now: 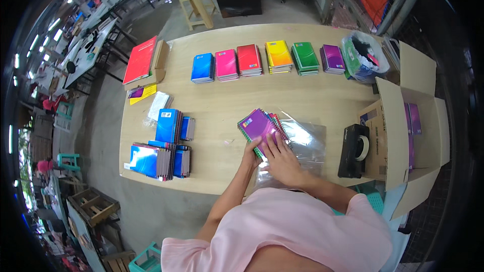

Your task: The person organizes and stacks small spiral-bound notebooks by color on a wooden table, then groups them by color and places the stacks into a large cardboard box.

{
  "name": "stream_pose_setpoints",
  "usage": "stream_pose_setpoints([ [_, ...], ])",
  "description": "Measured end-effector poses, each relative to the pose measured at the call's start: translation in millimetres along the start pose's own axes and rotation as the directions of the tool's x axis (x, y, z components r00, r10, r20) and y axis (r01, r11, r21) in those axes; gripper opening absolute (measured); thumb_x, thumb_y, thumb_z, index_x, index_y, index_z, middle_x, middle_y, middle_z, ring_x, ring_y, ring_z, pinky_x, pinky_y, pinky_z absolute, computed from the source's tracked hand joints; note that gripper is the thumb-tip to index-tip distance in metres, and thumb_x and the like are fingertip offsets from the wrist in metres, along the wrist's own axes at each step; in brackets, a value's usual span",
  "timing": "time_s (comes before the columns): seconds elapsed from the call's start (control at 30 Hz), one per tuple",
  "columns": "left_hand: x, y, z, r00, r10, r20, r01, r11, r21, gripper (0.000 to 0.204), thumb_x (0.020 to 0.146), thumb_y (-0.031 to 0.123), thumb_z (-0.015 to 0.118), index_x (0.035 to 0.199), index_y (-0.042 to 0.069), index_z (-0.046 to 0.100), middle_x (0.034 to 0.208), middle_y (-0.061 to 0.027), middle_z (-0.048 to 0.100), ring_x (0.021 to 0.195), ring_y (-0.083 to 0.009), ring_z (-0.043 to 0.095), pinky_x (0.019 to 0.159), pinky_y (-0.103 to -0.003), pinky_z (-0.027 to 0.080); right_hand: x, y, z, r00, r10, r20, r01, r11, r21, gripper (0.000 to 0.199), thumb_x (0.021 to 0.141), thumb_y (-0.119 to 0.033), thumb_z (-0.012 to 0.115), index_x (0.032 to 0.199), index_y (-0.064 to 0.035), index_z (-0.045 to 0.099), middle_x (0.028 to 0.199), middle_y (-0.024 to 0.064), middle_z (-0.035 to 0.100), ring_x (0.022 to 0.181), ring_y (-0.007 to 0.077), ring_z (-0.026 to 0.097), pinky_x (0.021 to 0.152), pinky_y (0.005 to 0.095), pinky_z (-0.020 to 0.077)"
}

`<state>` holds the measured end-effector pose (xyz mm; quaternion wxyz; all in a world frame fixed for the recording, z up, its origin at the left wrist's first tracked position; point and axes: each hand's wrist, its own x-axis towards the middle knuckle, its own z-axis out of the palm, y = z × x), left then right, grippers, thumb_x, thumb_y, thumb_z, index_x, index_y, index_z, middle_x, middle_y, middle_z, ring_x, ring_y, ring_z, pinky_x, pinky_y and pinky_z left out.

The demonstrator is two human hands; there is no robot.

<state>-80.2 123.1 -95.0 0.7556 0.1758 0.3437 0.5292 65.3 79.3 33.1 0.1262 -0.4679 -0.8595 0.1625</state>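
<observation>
A stack of spiral notebooks (255,125), purple on top with red and green edges showing below, lies tilted near the middle of the table. My left hand (251,154) grips its near left edge. Across the purple cover rests my right hand (283,160), its fingers stretched out and slightly spread. Clear plastic bags (308,143) lie flat to the right of the notebooks and partly under my right hand. What the left fingertips do under the stack is hidden.
Along the far side stand stacks of blue (202,66), pink, red, yellow, green and purple notebooks. Blue notebook piles (169,126) sit at left. At right are a tape dispenser (354,151), an open carton (396,121) and a bag-lined bin (364,56).
</observation>
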Motion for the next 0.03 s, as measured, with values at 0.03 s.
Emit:
stream_pose_setpoints([
  [0.03,-14.1,8.9,5.6,1.000,0.020,-0.022,-0.016,0.989,0.145,0.086,0.079,0.056,0.069,0.140,0.004,0.039,0.136,-0.0180,0.050,0.123,-0.0324,0.052,0.100,-0.043,0.047,-1.8,6.2,-8.5,0.998,-0.059,0.037,0.056,0.995,0.083,0.080,0.073,-0.025,0.075,0.142,-0.0053,0.041,0.154,0.0166,0.027,0.142,0.0411,0.022,0.114,0.0538,0.0242],
])
